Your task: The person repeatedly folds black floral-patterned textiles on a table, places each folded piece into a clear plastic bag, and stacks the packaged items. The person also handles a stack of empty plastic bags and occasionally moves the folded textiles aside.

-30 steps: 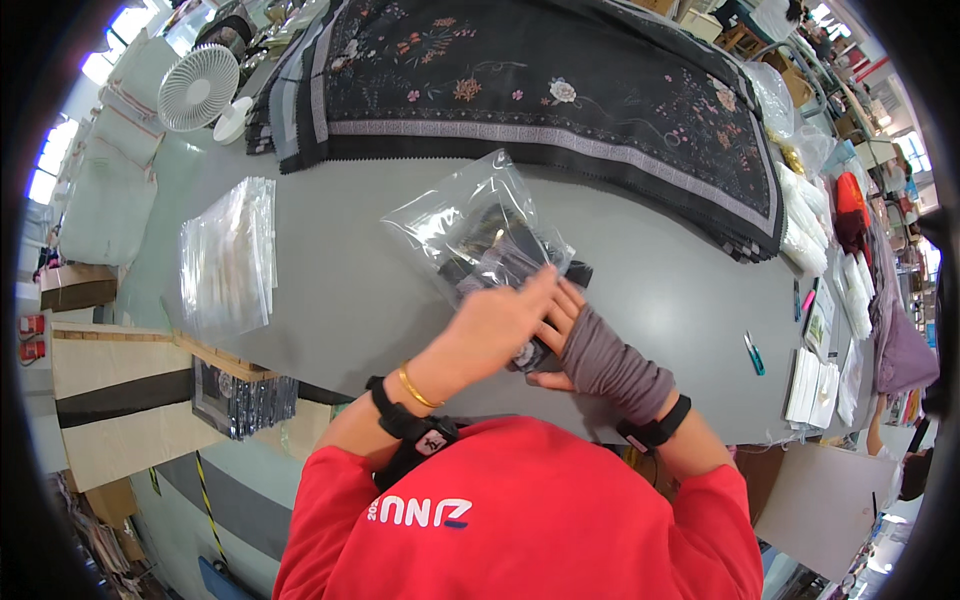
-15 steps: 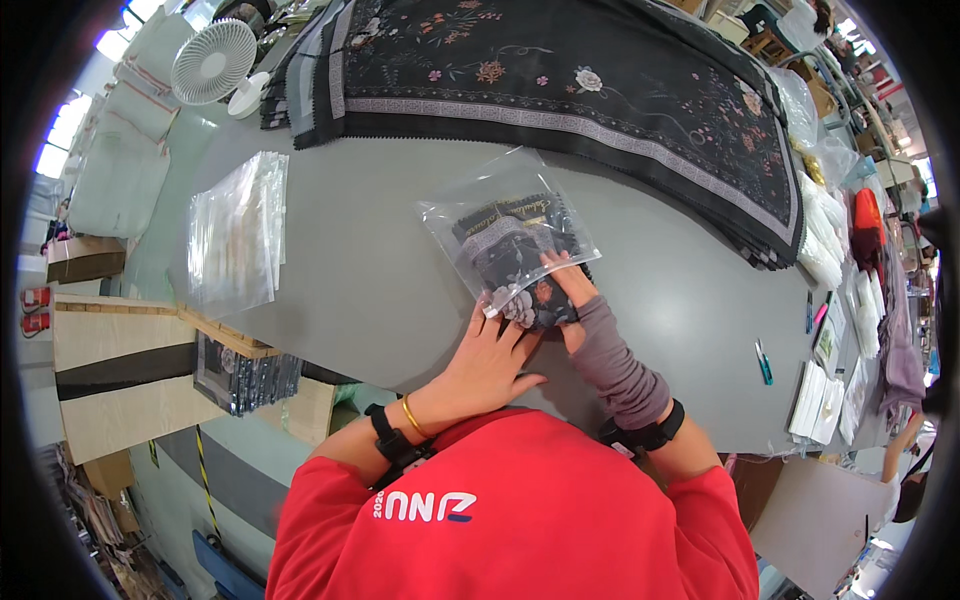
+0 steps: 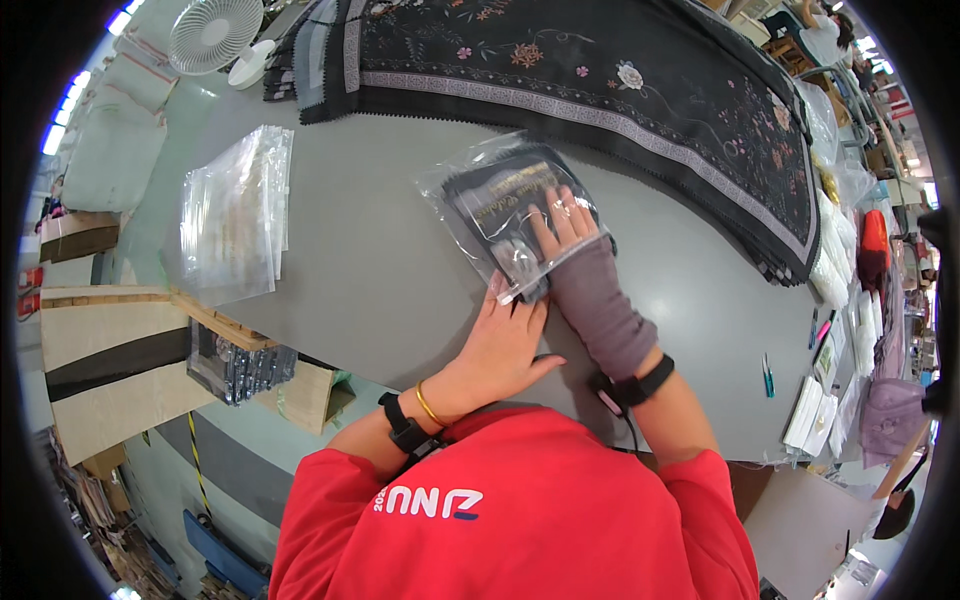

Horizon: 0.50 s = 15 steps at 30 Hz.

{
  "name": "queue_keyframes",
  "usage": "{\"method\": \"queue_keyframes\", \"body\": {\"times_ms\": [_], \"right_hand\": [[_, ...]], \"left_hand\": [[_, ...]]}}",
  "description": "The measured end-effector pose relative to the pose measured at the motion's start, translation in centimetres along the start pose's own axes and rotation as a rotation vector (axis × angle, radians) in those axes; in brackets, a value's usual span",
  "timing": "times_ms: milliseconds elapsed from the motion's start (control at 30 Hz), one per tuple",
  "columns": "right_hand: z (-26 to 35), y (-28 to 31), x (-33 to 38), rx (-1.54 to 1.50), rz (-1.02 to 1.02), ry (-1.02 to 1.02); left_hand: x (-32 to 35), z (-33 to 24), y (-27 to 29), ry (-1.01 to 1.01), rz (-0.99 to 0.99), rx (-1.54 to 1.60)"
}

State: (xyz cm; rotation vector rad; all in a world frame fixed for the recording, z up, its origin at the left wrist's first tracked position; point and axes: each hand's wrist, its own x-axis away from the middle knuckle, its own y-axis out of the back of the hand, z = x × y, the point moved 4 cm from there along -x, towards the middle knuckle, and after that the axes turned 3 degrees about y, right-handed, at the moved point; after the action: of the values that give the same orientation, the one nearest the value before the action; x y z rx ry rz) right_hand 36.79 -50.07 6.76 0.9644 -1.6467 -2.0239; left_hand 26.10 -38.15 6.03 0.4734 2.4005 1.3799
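Lying on the desk point(image 3: 370, 270), the clear bag point(image 3: 490, 190) encloses folded dark cloth point(image 3: 485, 212). The right hand point(image 3: 568, 225) rests over the cloth, fingers extended; the left hand point(image 3: 505, 350), fingers spread, touches the bag's near edge. The hands are apart.

Site is a textile workshop. Floral cloths point(image 3: 590, 85) are stacked at the far side of the grey counter point(image 3: 365, 250), clear plastic bags point(image 3: 235, 215) at its left. Another person point(image 3: 827, 37) is beyond it.
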Motion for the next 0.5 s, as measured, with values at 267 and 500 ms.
{"method": "queue_keyframes", "body": {"times_ms": [267, 500], "right_hand": [[1.2, 1.4, -1.9, -0.225, 0.118, 0.172], [0.8, -0.5, -1.5, -0.147, -0.062, 0.327]], "left_hand": [[1.2, 0.7, 2.8, -0.036, 0.032, 0.122], [2.6, 0.5, 2.9, -0.008, 0.047, 0.059]]}}
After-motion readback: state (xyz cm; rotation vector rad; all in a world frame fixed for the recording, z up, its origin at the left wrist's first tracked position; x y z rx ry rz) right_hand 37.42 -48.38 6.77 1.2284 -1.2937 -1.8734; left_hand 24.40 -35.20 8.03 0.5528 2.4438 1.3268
